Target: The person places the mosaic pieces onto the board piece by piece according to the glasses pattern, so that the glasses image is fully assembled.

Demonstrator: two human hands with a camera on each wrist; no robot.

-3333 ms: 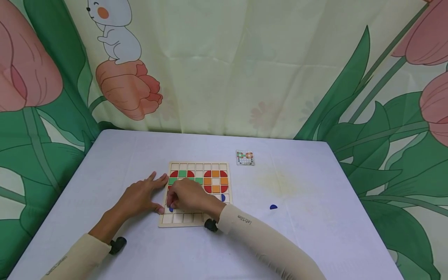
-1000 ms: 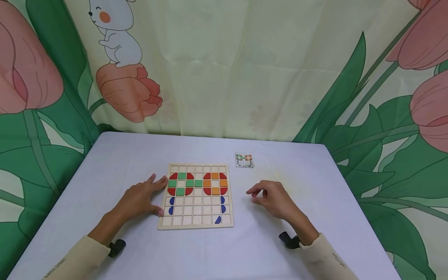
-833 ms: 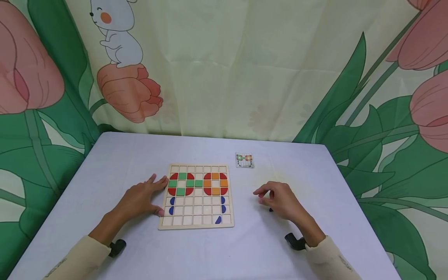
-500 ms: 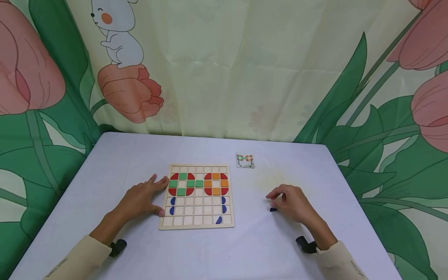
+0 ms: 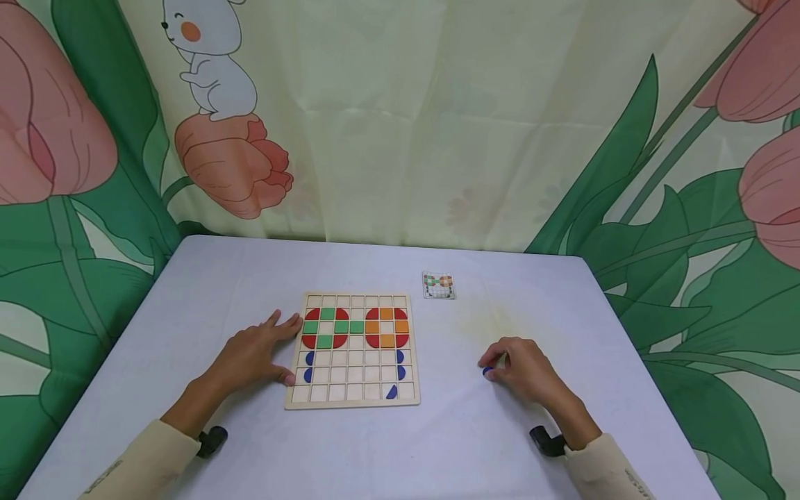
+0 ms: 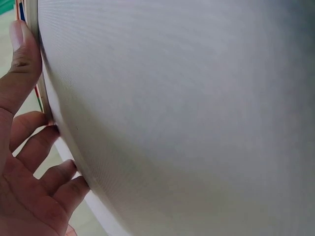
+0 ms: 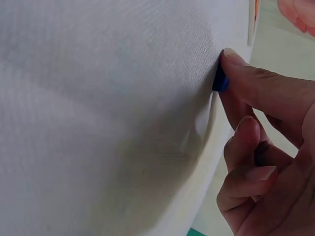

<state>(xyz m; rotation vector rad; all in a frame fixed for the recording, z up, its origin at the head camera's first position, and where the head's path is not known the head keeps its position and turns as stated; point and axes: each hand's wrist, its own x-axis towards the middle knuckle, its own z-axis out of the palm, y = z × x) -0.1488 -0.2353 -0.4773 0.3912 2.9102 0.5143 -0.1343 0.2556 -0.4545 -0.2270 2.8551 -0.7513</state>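
A wooden grid board [image 5: 346,394] lies left of the table's middle, with red, green and orange pieces in its upper rows. Blue pieces sit lower down: half-round ones at both sides and a pointed one [image 5: 392,392] in the bottom row. My left hand [image 5: 250,351] rests at the board's left edge, thumb and fingers spread and touching it. Off to the right, my right hand [image 5: 521,364] pinches a blue half-round piece [image 5: 487,371] between thumb and finger at the tabletop. The right wrist view shows that blue piece [image 7: 220,78] edge-on under the thumb tip.
A small pattern card [image 5: 439,285] with a coloured grid picture lies beyond the board's upper right corner. White cloth covers the table [image 5: 400,458]. A printed curtain [image 5: 400,139] with tulips hangs behind its far edge.
My right hand has left the board, moved right across the table and taken hold of the blue half-round piece there. My left hand has stayed at the board's edge.
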